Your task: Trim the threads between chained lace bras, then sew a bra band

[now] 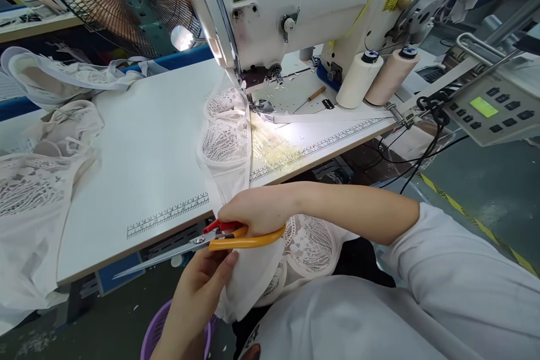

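Observation:
My right hand is wrapped round the orange-and-red handles of a pair of scissors. Their blades look closed and point left, past the table's front edge. Just below the handles, my left hand pinches the edge of white fabric belonging to a lace bra on my lap. Its fingertips are partly hidden by the scissors. Another lace bra section lies on the table with its top under the needle area of the sewing machine, and its lower strip runs down to my right hand.
White lace garments hang over the table's left side. Thread cones, an awl and yellowish thread scraps are on the table. A control panel stands at right, a fan behind, a purple basket below.

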Demonstrator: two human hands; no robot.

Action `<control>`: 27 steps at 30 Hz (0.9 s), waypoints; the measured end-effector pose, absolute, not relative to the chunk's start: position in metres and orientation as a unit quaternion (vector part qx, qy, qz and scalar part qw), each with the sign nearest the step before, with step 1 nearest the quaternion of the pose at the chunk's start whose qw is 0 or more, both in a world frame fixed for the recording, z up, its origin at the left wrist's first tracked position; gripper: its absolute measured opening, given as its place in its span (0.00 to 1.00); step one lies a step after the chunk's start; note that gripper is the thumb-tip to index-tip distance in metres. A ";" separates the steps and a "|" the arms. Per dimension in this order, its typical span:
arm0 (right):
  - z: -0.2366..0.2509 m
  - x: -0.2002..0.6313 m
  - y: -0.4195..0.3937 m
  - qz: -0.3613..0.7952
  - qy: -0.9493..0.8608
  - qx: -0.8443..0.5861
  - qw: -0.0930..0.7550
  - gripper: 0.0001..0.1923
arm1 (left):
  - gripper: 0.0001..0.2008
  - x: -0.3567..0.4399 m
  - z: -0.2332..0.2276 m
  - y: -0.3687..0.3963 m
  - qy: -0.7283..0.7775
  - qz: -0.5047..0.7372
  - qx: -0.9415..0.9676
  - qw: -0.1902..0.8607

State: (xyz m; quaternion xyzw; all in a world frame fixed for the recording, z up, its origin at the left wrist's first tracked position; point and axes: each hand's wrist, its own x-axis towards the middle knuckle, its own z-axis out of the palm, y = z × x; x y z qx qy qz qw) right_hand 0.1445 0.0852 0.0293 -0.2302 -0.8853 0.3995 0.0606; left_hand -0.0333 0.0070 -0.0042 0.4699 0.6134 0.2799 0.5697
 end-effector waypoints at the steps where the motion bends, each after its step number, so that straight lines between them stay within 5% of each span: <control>1: 0.029 0.144 0.085 0.401 -0.885 -0.229 0.064 0.12 | 0.14 -0.032 -0.003 0.007 0.609 0.284 0.477 0.566; 11: 0.016 0.161 0.052 0.508 -0.758 -0.357 0.198 0.14 | 0.08 -0.034 -0.006 0.005 0.595 0.361 0.414 0.587; 18: -0.005 0.179 0.015 0.535 -0.775 -0.335 0.006 0.16 | 0.10 -0.046 -0.006 0.005 0.585 0.412 0.362 0.597; 27: 0.006 0.164 0.013 0.492 -0.783 -0.380 0.001 0.20 | 0.12 -0.036 0.002 0.003 0.589 0.410 0.357 0.599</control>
